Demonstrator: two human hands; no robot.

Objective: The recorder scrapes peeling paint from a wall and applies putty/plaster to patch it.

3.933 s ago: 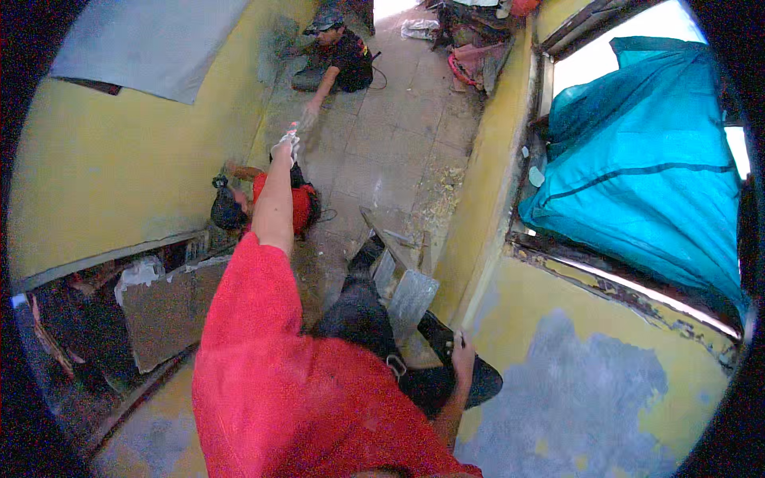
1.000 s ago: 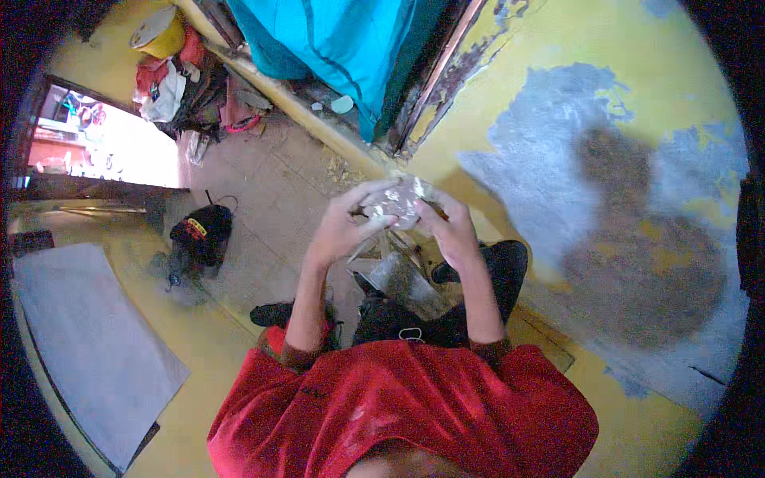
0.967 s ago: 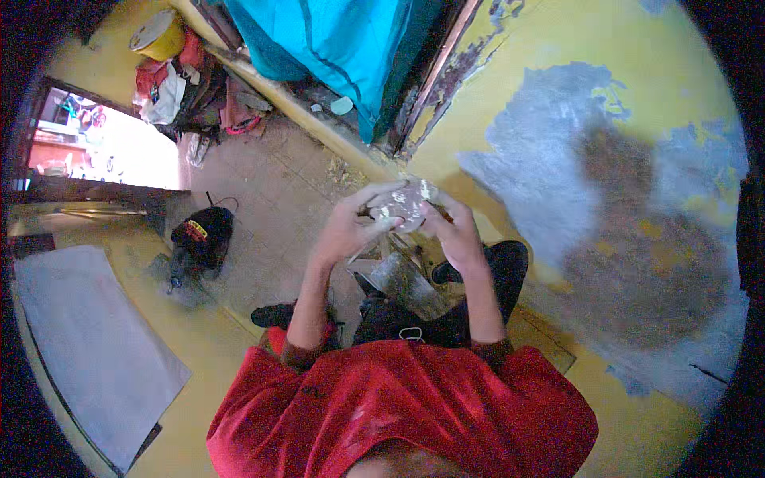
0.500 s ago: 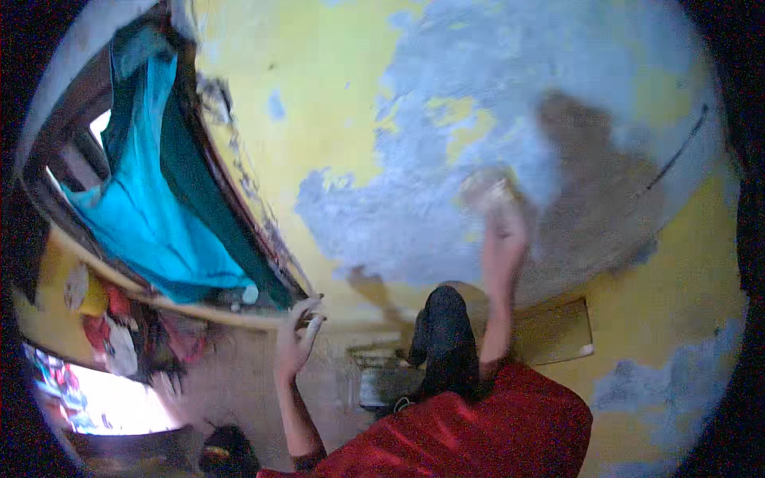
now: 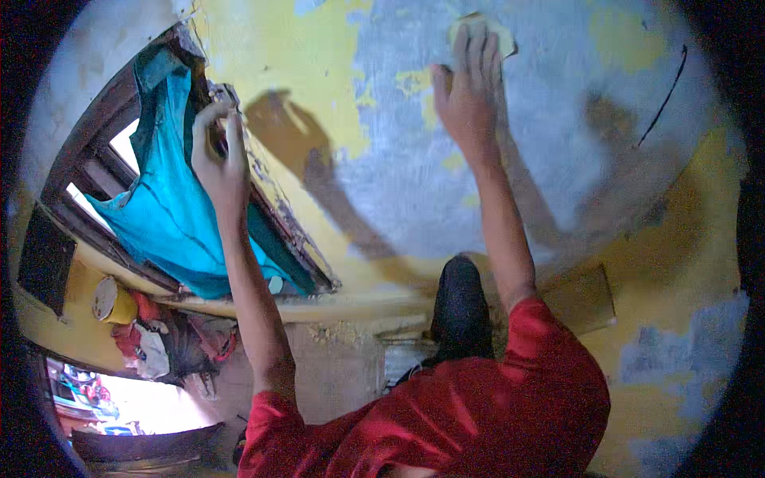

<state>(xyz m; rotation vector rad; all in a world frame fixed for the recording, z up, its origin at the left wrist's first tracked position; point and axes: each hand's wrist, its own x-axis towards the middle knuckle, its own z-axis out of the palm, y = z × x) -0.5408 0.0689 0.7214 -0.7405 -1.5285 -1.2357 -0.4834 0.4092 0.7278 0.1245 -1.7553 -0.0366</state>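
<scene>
A pale pad [image 5: 508, 41] is resting against the gray patch [image 5: 550, 103] on the wall, under the right hand [image 5: 468, 99], whose straight fingers are covering it without clenching. The left hand [image 5: 219, 155] is hovering before the blue cloth [image 5: 171, 203], fingers curling; whether it is gripping anything, I cannot tell.

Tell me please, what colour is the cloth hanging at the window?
The cloth is turquoise, with darker teal folds; the head view shows it best.
</scene>
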